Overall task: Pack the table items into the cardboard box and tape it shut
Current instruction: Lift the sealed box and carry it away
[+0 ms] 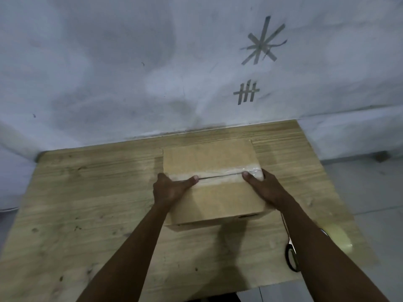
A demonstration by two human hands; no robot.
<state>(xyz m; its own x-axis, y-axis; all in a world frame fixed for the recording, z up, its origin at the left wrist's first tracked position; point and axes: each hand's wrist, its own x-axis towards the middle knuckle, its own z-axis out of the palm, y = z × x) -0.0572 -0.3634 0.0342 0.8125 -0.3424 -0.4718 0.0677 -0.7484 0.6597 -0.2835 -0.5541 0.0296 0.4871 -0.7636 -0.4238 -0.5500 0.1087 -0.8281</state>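
The wooden tabletop [98,203] carries a closed cardboard box [209,155] near its far edge. The left hand [169,188] and right hand [263,188] lie spread at the box's ends, thumbs pressing the clear tape [218,180] along its seam. Scissors [291,256] and a blurred tape roll [340,236] lie right.

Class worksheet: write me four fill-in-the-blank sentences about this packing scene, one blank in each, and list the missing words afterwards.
1. The cardboard box stands on a wooden ____.
2. Along the seam on its top runs a strip of clear ____.
3. The left hand and the right hand each lay a ____ on that strip.
4. The scissors, partly hidden by a forearm, lie to the ____ of the box.

Missing words: table; tape; thumb; right.
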